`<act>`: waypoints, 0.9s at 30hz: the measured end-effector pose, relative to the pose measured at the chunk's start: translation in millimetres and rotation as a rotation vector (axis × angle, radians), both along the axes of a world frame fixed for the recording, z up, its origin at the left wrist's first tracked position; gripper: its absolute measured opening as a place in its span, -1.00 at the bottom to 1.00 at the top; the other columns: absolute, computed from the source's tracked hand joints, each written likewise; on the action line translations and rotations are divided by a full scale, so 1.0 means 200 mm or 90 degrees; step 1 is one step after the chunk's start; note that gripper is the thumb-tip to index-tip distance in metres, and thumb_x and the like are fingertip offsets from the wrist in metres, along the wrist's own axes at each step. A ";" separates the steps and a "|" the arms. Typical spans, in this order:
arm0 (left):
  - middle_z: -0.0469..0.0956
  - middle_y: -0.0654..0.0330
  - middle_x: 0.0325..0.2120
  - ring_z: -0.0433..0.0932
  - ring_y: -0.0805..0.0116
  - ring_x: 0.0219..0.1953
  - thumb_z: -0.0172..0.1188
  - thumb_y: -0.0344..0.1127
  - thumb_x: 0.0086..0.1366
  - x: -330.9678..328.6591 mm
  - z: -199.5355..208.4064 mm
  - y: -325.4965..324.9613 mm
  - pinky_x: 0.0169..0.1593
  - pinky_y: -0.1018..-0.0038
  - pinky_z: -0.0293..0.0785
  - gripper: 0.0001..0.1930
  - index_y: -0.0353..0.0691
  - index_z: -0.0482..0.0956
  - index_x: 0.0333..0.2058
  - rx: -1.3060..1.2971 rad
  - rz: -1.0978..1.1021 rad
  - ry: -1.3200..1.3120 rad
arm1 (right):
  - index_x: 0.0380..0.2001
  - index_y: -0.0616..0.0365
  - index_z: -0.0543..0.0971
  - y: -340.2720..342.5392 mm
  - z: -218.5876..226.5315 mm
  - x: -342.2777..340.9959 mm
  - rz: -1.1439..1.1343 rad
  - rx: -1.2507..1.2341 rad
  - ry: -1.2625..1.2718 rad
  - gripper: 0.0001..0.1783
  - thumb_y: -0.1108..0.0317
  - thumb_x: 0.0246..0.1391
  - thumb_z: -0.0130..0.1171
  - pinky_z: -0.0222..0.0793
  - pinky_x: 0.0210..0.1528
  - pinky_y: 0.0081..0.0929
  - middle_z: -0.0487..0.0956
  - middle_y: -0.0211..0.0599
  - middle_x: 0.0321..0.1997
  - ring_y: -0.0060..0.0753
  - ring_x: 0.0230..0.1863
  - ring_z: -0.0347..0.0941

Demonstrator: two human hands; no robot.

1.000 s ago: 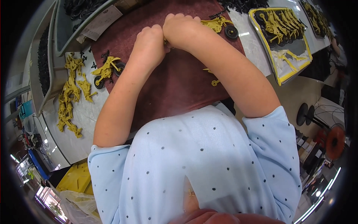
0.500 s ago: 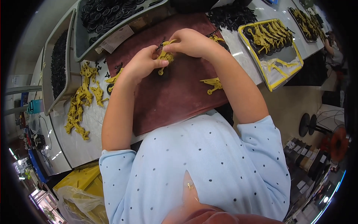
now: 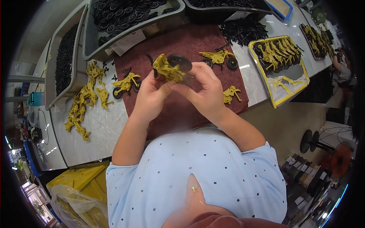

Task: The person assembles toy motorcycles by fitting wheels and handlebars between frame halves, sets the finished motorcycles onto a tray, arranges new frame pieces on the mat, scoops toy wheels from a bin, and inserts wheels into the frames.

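Since a moment ago both hands have lifted off the maroon mat and now hold one yellow toy motorcycle body above it; left hand fingers grip the frame, right hand fingers pinch a black wheel against it, suggesting wheel fitting. On the surface: two wheeled motorcycles, one bare frame.

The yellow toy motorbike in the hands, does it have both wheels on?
No, the yellow toy motorbike shows only one black wheel, held up by both hands.
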State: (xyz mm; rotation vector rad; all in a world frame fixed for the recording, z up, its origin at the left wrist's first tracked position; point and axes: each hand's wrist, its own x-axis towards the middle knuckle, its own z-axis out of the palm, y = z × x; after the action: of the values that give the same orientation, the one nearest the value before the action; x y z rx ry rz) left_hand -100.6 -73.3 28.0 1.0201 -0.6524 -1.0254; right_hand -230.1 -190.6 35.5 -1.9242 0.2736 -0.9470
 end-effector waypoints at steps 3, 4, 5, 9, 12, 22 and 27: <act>0.52 0.20 -0.08 0.47 0.43 -0.04 0.23 -0.35 0.28 -0.05 0.00 0.03 0.07 0.49 0.39 -0.59 -0.31 0.36 0.05 -0.040 0.068 -0.005 | -0.12 0.23 0.57 0.03 0.01 0.00 0.023 0.101 -0.036 -0.60 0.37 -0.05 0.38 0.44 -0.13 -0.47 0.52 -0.22 -0.14 -0.31 -0.13 0.49; 0.51 0.20 -0.08 0.47 0.44 -0.03 0.21 -0.36 0.30 -0.08 0.01 0.02 0.08 0.49 0.38 -0.61 -0.31 0.36 0.05 -0.060 0.084 0.017 | -0.13 0.22 0.58 0.03 0.01 -0.01 0.041 0.185 -0.055 -0.64 0.37 -0.02 0.36 0.44 -0.12 -0.49 0.52 -0.23 -0.13 -0.33 -0.12 0.49; 0.51 0.20 -0.08 0.46 0.44 -0.02 0.19 -0.36 0.31 -0.09 0.01 0.02 0.09 0.49 0.37 -0.62 -0.31 0.35 0.05 -0.079 0.100 0.040 | -0.13 0.22 0.58 0.04 0.01 -0.01 0.042 0.184 -0.055 -0.64 0.37 -0.02 0.36 0.44 -0.12 -0.49 0.52 -0.23 -0.13 -0.33 -0.12 0.49; 0.47 0.17 -0.02 0.43 0.43 0.03 0.20 -0.37 0.31 -0.10 -0.04 0.01 0.11 0.48 0.36 -0.63 -0.28 0.34 0.04 -0.042 0.071 -0.027 | -0.13 0.22 0.58 0.02 -0.01 -0.01 0.039 0.131 -0.070 -0.65 0.32 0.01 0.34 0.43 -0.09 -0.49 0.52 -0.23 -0.11 -0.32 -0.10 0.48; 0.49 0.16 -0.04 0.46 0.35 0.04 0.24 -0.38 0.27 -0.15 -0.03 -0.03 0.14 0.40 0.36 -0.59 -0.27 0.33 0.05 -0.123 0.129 0.096 | -0.14 0.23 0.58 0.00 -0.05 -0.01 0.018 0.089 -0.091 -0.64 0.29 0.01 0.34 0.43 -0.08 -0.47 0.54 -0.20 -0.11 -0.29 -0.10 0.49; 0.45 -0.11 0.06 0.49 0.19 0.07 0.35 -0.42 0.14 -0.11 0.03 -0.02 0.16 0.28 0.41 -0.48 -0.29 0.33 0.05 -0.171 0.034 0.114 | -0.17 0.23 0.57 0.00 -0.02 -0.04 0.095 0.022 -0.107 -0.68 0.33 0.01 0.32 0.43 -0.09 -0.37 0.59 -0.16 -0.15 -0.15 -0.12 0.51; 0.48 -0.09 -0.01 0.49 0.25 0.02 0.33 -0.41 0.17 -0.16 0.06 -0.03 0.12 0.32 0.43 -0.53 -0.25 0.32 0.01 -0.228 0.060 0.127 | -0.17 0.23 0.54 0.03 -0.01 -0.04 0.069 -0.010 -0.111 -0.65 0.36 -0.05 0.33 0.40 -0.09 -0.31 0.57 -0.18 -0.18 -0.12 -0.15 0.49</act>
State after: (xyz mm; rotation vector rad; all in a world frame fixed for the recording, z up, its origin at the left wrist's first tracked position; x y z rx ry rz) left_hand -132.8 -79.8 40.9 0.6208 -0.5911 -0.8761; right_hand -238.1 -183.7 34.4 -1.8369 0.0599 -1.0390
